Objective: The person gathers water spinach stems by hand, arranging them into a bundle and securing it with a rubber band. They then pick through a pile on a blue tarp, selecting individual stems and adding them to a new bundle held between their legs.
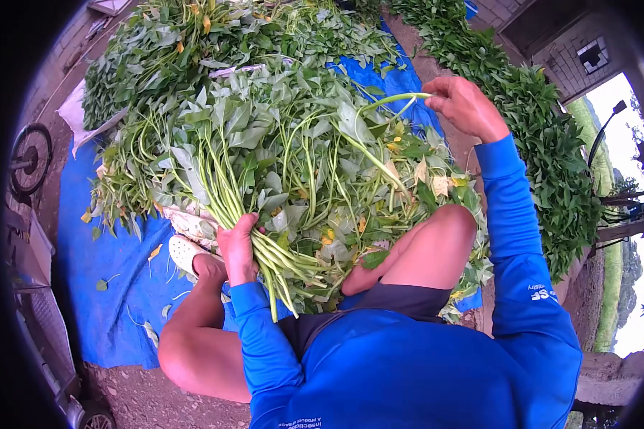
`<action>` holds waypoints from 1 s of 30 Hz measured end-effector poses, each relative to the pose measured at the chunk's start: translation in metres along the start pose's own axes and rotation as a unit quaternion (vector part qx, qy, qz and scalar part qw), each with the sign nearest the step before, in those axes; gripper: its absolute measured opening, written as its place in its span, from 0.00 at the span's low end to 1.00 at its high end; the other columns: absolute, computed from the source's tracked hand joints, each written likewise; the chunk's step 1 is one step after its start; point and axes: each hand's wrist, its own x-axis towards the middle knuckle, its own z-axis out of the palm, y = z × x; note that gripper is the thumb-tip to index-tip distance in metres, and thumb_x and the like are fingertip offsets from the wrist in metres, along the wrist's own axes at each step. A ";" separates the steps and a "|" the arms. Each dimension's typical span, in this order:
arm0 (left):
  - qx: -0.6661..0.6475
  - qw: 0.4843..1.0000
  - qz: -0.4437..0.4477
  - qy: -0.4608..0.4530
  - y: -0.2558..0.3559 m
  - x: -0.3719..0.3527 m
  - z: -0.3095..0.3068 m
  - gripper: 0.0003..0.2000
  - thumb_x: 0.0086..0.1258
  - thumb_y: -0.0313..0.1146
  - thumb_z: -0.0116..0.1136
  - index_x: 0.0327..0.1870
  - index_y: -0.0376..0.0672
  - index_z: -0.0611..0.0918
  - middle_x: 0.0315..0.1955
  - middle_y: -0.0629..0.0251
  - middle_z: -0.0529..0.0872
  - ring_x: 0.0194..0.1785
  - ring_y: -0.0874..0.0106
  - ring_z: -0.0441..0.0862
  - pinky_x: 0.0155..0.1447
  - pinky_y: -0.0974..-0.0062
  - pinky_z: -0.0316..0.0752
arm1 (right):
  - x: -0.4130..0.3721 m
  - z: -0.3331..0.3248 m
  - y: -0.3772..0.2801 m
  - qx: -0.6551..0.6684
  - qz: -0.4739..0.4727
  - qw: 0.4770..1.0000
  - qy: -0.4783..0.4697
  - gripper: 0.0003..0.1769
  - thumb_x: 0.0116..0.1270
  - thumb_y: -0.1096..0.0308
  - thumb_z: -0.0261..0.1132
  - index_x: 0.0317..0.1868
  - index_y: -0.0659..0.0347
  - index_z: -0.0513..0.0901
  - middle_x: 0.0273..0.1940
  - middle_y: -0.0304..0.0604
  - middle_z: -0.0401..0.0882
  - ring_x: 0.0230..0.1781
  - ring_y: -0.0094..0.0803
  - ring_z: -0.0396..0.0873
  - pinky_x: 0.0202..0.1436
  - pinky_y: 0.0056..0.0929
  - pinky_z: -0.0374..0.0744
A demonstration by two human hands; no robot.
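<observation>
A bunch of long green stems [225,193] is held in my left hand [237,250], the fingers wrapped round it near its cut ends. The leafy tops spread forward from the hand. Raised at the right, my right hand [465,107] pinches the end of a single green stem [397,98] between thumb and fingers. That stem reaches left and down over a large pile of leafy greens [300,143]. Yellowed leaves [422,171] lie among the greens between the hands and the right knee.
A blue tarp [114,286] lies under the pile. More cut greens [529,136] form a long row at the right. A white clog [184,254] is on my left foot. A wheel [31,160] stands at the far left, with a brick wall [572,57] at the upper right.
</observation>
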 end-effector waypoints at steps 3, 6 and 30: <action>0.013 1.000 -0.008 -0.012 -0.001 -0.002 0.003 0.12 0.66 0.26 0.71 0.46 0.32 0.84 0.32 0.61 0.87 0.27 0.70 0.85 0.31 0.74 0.83 | -0.012 -0.026 0.019 -0.033 -0.001 0.999 0.012 0.19 0.75 0.61 0.70 0.58 0.65 0.90 0.47 0.56 0.92 0.48 0.50 0.89 0.55 0.45 0.84; 0.012 1.000 0.001 -0.020 -0.002 0.000 0.005 0.11 0.66 0.27 0.72 0.45 0.33 0.84 0.31 0.62 0.88 0.28 0.70 0.86 0.32 0.74 0.83 | -0.016 -0.054 0.037 -0.098 0.004 0.987 0.130 0.19 0.78 0.60 0.68 0.59 0.66 0.90 0.46 0.55 0.91 0.49 0.46 0.88 0.56 0.44 0.83; 0.120 0.990 0.074 -0.021 0.006 -0.017 0.019 0.16 0.64 0.25 0.72 0.53 0.34 0.85 0.39 0.64 0.91 0.36 0.73 0.85 0.45 0.72 0.81 | -0.039 0.112 -0.023 0.429 -0.024 0.867 0.254 0.12 0.76 0.68 0.75 0.55 0.65 0.90 0.41 0.33 0.84 0.40 0.19 0.78 0.45 0.23 0.78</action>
